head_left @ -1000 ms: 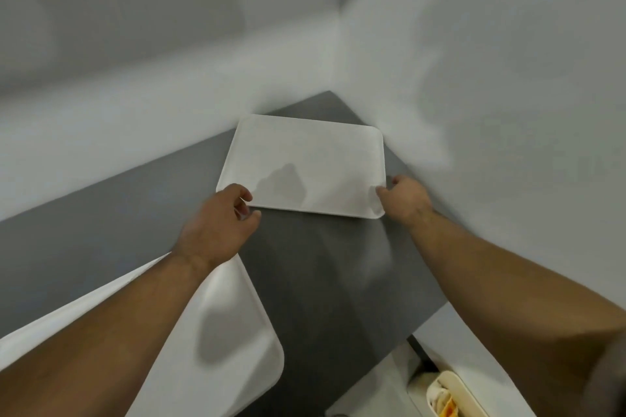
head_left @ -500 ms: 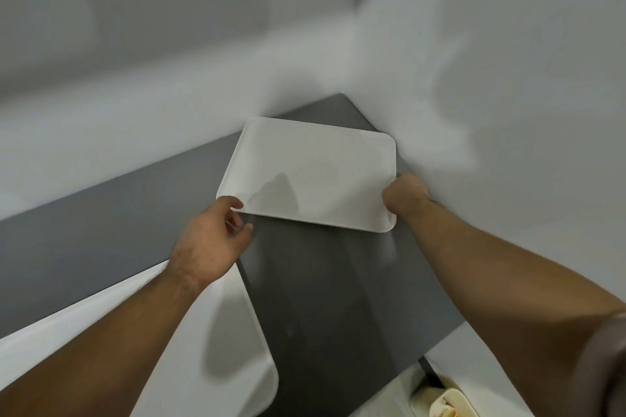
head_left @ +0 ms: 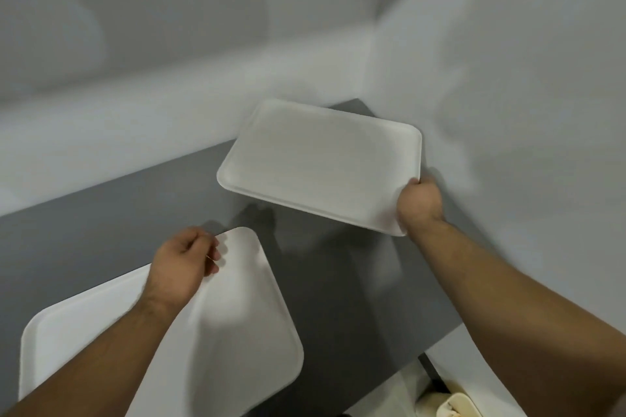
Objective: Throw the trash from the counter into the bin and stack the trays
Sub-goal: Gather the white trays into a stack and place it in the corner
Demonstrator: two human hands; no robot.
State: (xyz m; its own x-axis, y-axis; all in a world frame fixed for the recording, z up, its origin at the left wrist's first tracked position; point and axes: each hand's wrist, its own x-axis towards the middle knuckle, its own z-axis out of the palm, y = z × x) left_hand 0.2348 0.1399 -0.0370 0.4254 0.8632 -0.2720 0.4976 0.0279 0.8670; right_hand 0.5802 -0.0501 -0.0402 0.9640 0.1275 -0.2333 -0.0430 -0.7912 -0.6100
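Looking down on the grey counter [head_left: 338, 298]. Near tray [head_left: 237, 332] lies flat at front left. Far tray [head_left: 321, 165] is toward the wall corner, raised, with a shadow under it. My right hand [head_left: 420, 203] grips its near right corner, fingers curled round the rim. My left hand [head_left: 179, 267] is over the near tray's far corner, fingers loosely curled, nothing held.

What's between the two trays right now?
Head view: only bare grey counter, with shadow, lies between the far tray, gripped by the right hand, and the near tray under the left hand.
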